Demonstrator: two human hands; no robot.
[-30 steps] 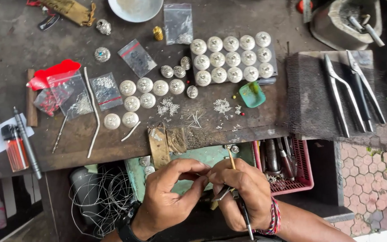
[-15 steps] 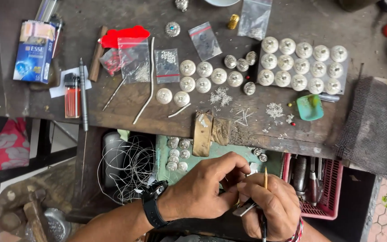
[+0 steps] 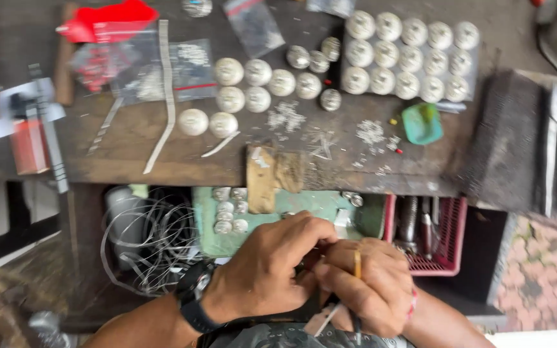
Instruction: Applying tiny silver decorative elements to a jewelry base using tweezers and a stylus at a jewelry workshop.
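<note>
A red basket (image 3: 449, 258) holding dark metal tools is hung below the tabletop (image 3: 130, 138) edge, beside a green tray (image 3: 253, 225) carrying small silver domes (image 3: 230, 209). Little open room is left near the front edge, which is crowded with plastic bags (image 3: 188, 64). The left hand (image 3: 272, 270) and right hand (image 3: 369, 290) are pressed together below the tray; both grips are closed, the right on a thin tool (image 3: 358, 264), while the small workpiece between them is hidden.

Black wristwatch (image 3: 191, 298), red wristband (image 3: 412, 303)
</note>
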